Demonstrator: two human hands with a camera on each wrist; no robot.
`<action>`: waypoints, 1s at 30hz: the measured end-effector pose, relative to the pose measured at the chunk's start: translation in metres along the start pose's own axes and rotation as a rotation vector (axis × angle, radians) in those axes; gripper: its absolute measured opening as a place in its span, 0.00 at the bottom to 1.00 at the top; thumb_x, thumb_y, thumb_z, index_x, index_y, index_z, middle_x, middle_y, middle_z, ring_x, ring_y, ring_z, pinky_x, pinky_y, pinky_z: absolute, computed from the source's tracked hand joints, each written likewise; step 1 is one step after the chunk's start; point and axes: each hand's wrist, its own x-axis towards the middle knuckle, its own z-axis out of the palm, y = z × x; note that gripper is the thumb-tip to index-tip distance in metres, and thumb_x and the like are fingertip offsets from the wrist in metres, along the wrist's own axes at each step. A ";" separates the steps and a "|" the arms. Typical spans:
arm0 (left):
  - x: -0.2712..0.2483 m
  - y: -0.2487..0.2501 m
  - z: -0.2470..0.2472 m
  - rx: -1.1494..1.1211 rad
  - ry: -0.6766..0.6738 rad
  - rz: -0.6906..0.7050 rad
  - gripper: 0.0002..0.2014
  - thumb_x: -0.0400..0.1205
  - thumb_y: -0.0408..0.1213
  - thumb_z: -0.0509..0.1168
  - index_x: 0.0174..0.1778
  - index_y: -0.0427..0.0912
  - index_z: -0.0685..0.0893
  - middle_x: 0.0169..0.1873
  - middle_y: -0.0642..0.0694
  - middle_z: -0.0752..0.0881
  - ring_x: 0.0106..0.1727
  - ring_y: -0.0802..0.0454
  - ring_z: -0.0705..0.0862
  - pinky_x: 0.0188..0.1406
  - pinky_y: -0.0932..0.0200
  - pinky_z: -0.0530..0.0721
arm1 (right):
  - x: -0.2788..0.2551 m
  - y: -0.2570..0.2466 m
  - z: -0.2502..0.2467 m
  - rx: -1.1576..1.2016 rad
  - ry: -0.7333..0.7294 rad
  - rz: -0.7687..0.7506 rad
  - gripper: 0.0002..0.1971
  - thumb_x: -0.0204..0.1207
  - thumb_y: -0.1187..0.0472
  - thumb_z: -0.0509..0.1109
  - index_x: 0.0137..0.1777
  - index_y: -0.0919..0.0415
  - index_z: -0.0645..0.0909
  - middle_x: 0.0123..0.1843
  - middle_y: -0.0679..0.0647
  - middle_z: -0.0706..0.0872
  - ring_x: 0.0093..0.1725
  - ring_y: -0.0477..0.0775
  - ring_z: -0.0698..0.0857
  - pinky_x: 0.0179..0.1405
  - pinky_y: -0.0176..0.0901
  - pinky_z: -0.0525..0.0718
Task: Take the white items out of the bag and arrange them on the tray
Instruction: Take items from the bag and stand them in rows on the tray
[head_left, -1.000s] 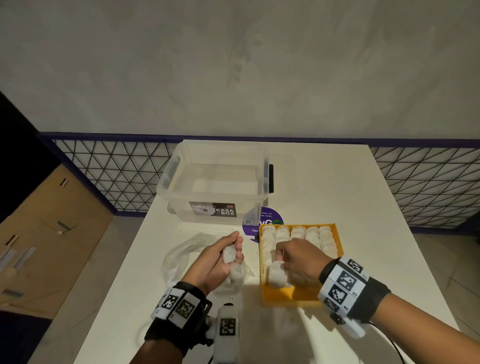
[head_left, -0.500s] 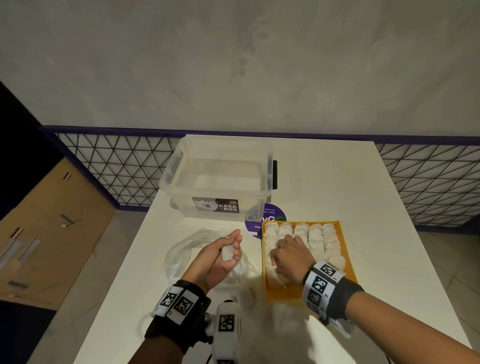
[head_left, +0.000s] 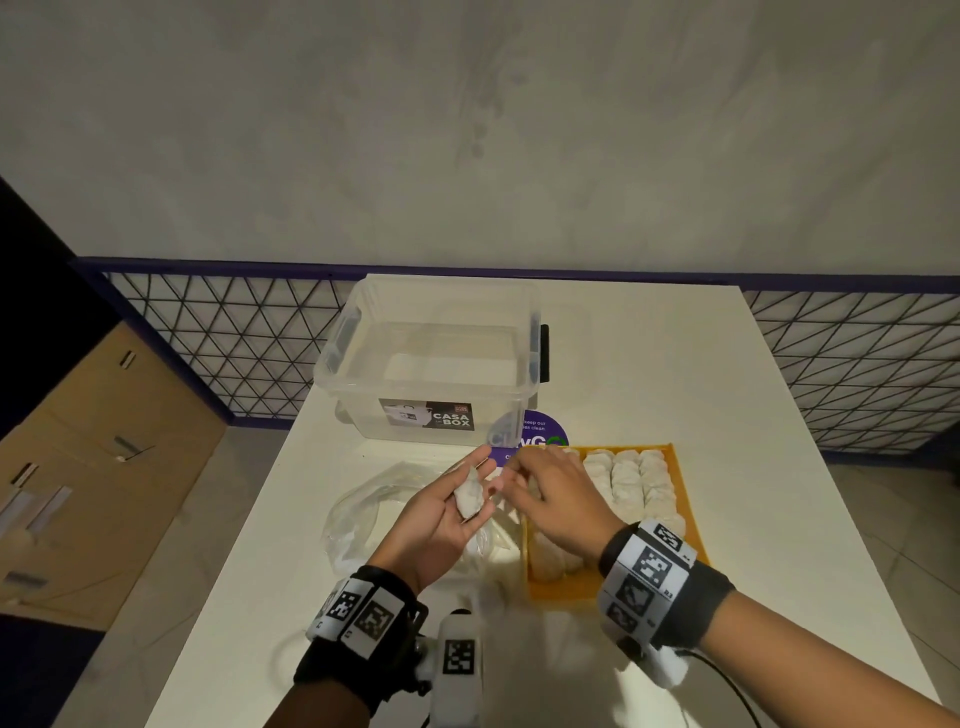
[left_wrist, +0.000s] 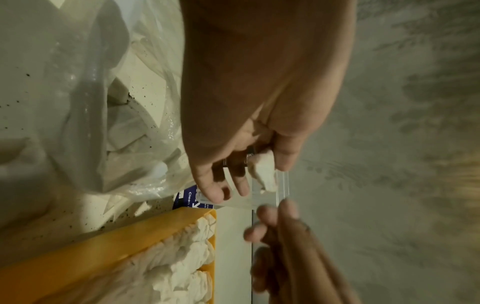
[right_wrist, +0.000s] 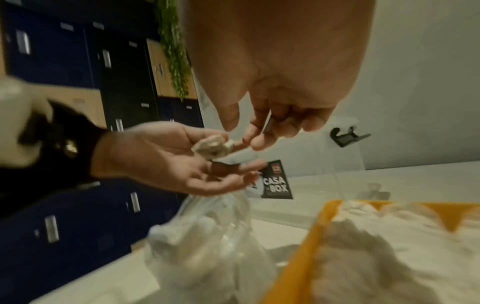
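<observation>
A lumpy white item lies on the upturned palm of my left hand, whose fingers are stretched out above the clear plastic bag. The same item shows in the right wrist view, resting near the left fingers. My right hand hovers just right of it, fingers loosely bent, thumb and fingertips a short way from the lump and holding nothing. The orange tray lies under my right wrist. Rows of several white items fill it, partly hidden by the hand.
A clear lidless storage box labelled CASA BOX stands behind the bag. A purple round sticker lies between box and tray. The white table stretches right and back to a wall. Its left edge drops to the floor.
My right hand left the tray and swung left to the left hand. The left hand uncurled its fingers, so the white item now lies on the flat palm.
</observation>
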 end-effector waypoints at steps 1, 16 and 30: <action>-0.001 -0.001 0.003 -0.016 -0.015 0.000 0.17 0.88 0.39 0.52 0.70 0.46 0.78 0.69 0.43 0.81 0.67 0.52 0.80 0.67 0.56 0.76 | 0.000 -0.008 0.000 0.065 -0.048 0.018 0.12 0.79 0.48 0.63 0.49 0.56 0.78 0.46 0.46 0.80 0.50 0.47 0.72 0.54 0.44 0.68; -0.013 0.003 0.000 -0.071 -0.014 0.097 0.14 0.76 0.29 0.66 0.57 0.36 0.84 0.50 0.38 0.89 0.49 0.50 0.88 0.49 0.61 0.88 | 0.000 -0.005 -0.010 0.858 -0.041 0.290 0.07 0.73 0.71 0.71 0.40 0.60 0.77 0.32 0.51 0.81 0.28 0.37 0.81 0.32 0.24 0.78; -0.012 0.003 0.008 0.196 0.051 0.272 0.07 0.80 0.28 0.66 0.52 0.36 0.86 0.36 0.47 0.90 0.36 0.58 0.87 0.44 0.64 0.87 | -0.007 0.012 -0.011 0.837 -0.083 0.291 0.07 0.73 0.69 0.71 0.47 0.58 0.77 0.40 0.55 0.81 0.40 0.51 0.80 0.41 0.34 0.80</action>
